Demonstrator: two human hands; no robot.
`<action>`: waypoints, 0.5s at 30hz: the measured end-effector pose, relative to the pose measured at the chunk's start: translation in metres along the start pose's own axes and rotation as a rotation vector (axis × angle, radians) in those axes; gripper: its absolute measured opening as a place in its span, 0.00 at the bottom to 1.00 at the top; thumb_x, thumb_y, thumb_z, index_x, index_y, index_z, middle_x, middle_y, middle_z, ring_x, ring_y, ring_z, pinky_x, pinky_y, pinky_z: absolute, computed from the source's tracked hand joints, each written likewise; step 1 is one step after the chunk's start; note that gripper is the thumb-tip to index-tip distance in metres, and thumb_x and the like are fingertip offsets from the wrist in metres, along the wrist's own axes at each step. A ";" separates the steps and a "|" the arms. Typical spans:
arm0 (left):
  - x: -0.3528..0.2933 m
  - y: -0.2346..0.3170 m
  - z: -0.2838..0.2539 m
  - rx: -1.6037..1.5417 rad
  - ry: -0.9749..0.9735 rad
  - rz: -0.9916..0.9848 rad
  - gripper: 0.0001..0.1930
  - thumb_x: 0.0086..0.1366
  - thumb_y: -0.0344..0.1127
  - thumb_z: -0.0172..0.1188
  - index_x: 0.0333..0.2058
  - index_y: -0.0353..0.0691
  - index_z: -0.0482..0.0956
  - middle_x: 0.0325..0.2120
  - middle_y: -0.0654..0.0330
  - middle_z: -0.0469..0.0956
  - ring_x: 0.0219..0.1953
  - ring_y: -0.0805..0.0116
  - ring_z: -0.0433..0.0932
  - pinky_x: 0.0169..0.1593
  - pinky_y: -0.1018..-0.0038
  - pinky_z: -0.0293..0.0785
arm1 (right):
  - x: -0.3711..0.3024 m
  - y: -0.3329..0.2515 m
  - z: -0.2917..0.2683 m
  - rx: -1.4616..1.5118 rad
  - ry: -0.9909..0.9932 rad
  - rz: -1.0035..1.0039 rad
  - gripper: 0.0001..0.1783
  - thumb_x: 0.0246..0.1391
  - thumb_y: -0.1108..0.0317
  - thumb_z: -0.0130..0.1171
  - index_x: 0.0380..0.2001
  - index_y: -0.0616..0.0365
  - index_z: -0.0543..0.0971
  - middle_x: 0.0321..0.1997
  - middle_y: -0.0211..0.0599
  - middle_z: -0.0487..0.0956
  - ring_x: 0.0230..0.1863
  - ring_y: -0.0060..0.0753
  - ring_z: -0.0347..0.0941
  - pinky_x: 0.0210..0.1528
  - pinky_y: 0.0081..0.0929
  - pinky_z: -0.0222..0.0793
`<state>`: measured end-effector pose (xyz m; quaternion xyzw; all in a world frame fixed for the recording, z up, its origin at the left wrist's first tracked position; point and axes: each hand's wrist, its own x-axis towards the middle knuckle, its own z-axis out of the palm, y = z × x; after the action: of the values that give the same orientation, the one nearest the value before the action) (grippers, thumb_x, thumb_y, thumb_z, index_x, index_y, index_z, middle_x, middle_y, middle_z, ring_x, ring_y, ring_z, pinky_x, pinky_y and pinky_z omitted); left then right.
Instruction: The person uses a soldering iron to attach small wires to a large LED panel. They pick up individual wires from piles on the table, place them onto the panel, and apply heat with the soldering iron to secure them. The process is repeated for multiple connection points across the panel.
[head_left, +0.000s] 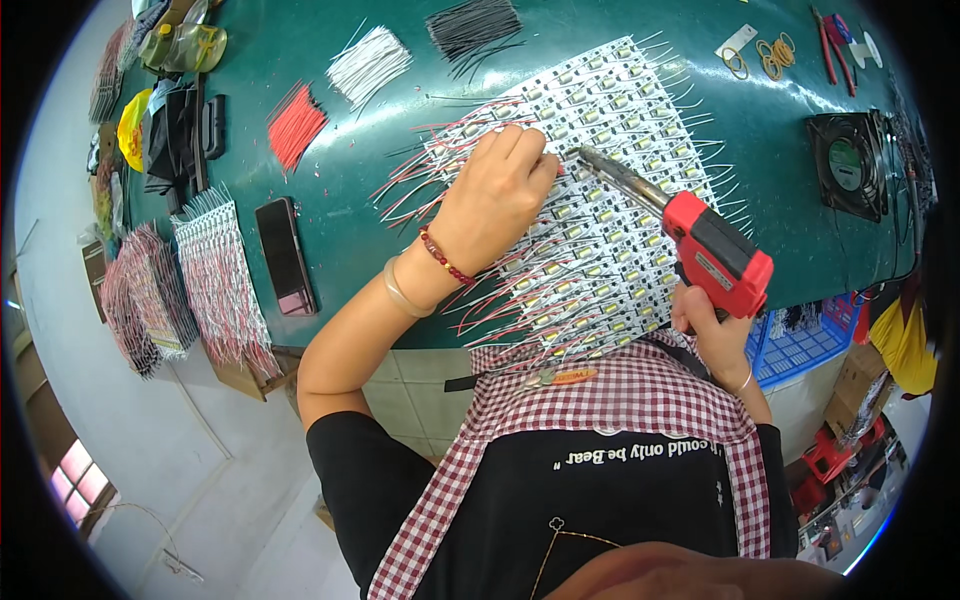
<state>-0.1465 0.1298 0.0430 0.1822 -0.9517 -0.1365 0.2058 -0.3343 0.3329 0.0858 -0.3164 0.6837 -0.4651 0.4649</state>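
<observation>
A large white panel of joined LED circuit boards (640, 285) lies on the green table in front of me. Red and dark wires stick out along its left side, and thin leads bristle from its right edge. My left hand (500, 195) rests over the panel's upper left part, fingers pinched together; what they grip is hidden. Wrapped around the handle of a red and black soldering gun (725, 255) is my right hand (712, 325). The gun's metal tip points left and reaches the boards just beside my left fingertips; contact cannot be made out.
Bundles of cut wire, red (296, 127), white (369, 66) and black (472, 25), lie beyond my left hand. A phone (285, 255) and wired board panels (222, 270) are at left. Rubber bands (777, 55), red-handled pliers (830, 50) and a black fan (848, 165) sit at right.
</observation>
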 end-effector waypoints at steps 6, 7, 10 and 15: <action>0.001 0.001 0.000 0.033 -0.012 0.008 0.07 0.50 0.26 0.57 0.30 0.33 0.75 0.27 0.57 0.66 0.31 0.62 0.68 0.36 0.70 0.65 | 0.000 -0.002 -0.006 0.100 -0.004 -0.004 0.06 0.56 0.72 0.51 0.33 0.65 0.72 0.18 0.31 0.71 0.17 0.19 0.66 0.20 0.18 0.61; 0.001 0.001 0.000 0.041 -0.017 0.009 0.07 0.50 0.26 0.57 0.30 0.34 0.75 0.27 0.57 0.66 0.31 0.62 0.68 0.36 0.70 0.65 | 0.000 -0.003 -0.007 0.149 -0.011 0.019 0.05 0.56 0.73 0.53 0.29 0.64 0.73 0.19 0.30 0.72 0.18 0.18 0.67 0.21 0.18 0.62; 0.002 0.001 -0.002 0.054 -0.020 0.012 0.07 0.50 0.25 0.57 0.30 0.35 0.76 0.27 0.58 0.66 0.31 0.62 0.68 0.36 0.69 0.65 | -0.002 -0.002 -0.007 0.194 0.009 0.015 0.07 0.56 0.73 0.53 0.26 0.63 0.72 0.18 0.31 0.72 0.17 0.19 0.67 0.20 0.19 0.62; -0.002 0.000 -0.008 0.056 0.012 -0.029 0.09 0.47 0.24 0.57 0.31 0.38 0.77 0.25 0.61 0.66 0.30 0.64 0.67 0.34 0.71 0.63 | -0.003 0.004 -0.010 0.129 -0.011 -0.028 0.20 0.58 0.66 0.50 0.50 0.70 0.65 0.16 0.34 0.68 0.14 0.22 0.63 0.18 0.20 0.61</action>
<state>-0.1407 0.1289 0.0495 0.2024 -0.9513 -0.1115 0.2042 -0.3420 0.3402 0.0847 -0.2976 0.6452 -0.5129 0.4817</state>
